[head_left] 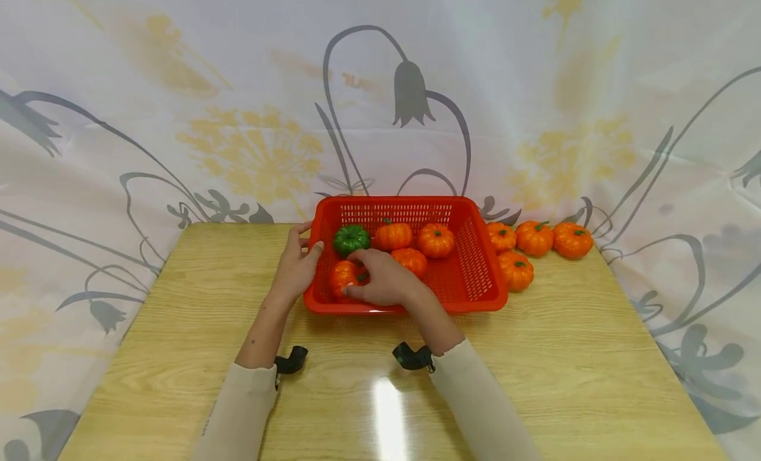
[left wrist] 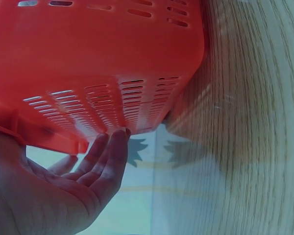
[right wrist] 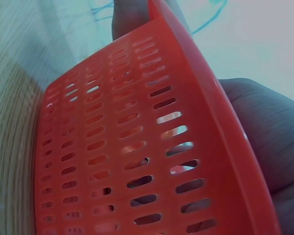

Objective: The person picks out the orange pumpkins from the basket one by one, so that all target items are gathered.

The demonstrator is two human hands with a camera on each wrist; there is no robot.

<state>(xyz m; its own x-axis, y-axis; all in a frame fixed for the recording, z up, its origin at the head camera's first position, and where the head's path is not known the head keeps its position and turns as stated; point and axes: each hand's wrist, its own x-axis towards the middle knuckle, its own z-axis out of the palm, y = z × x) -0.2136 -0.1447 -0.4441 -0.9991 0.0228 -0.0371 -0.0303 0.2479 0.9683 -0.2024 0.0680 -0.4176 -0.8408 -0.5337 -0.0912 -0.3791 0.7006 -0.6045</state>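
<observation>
A red perforated plastic basket point(head_left: 436, 283) stands on the wooden table, with small toy pumpkins inside. My left hand point(head_left: 297, 266) holds its left rim, thumb over the edge and fingers along the outer wall, as the left wrist view shows. Reaching over the front rim, my right hand point(head_left: 383, 277) grips an orange pumpkin point(head_left: 341, 276) in the front left corner, thumb and fingers around it. Behind that lies a green pumpkin point(head_left: 351, 240). Other orange pumpkins in the basket are one at the back point(head_left: 393, 236), one farther right point(head_left: 436, 240) and one beside my right hand point(head_left: 411, 260).
Outside the basket's right wall, several orange pumpkins point(head_left: 534, 238) sit on the table point(head_left: 571, 355), one of them point(head_left: 515, 271) nearer the front. A flower-printed cloth point(head_left: 238, 84) hangs behind the table and along its sides.
</observation>
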